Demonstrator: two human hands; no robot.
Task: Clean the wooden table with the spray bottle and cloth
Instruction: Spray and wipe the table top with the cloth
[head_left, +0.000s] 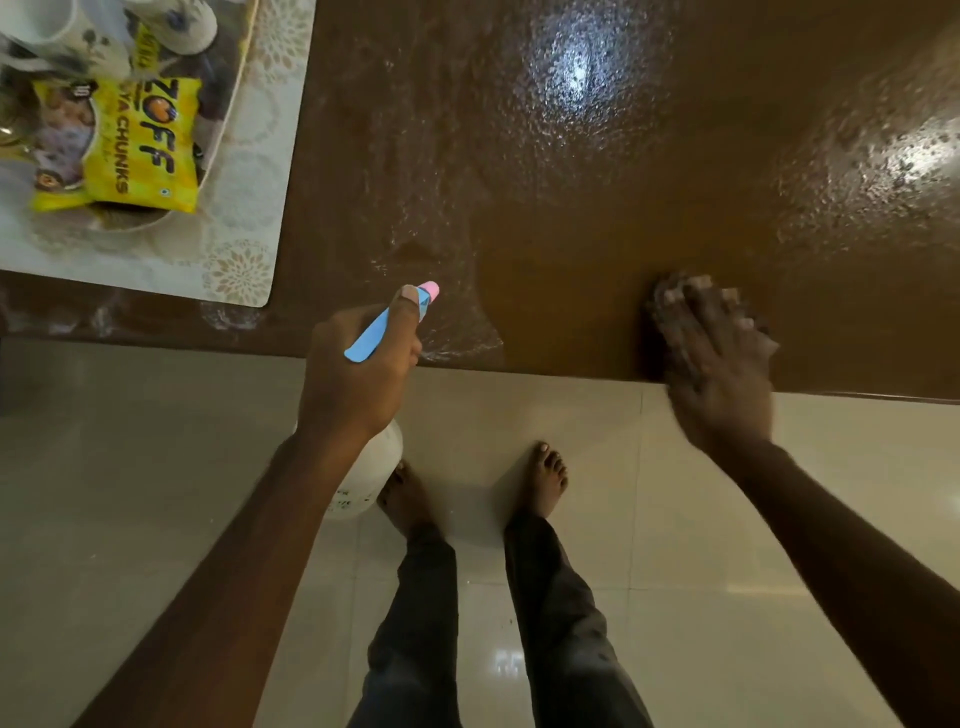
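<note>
Tray (124, 224) on a mat (244, 208) at the left of the table (623, 182) holds a yellow packet (140, 145) and mugs (41, 26). Left hand (358, 374) grips the spray bottle (382, 327) over the near edge, nozzle toward the wet surface. Right hand (722, 379), fingers flat, presses the blurred cloth (658, 312) on the table's near edge, well apart from the tray.

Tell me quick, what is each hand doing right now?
Left hand: closed, gripping the spray bottle.
Right hand: open, fingers flat, pressing the cloth on the table edge.
</note>
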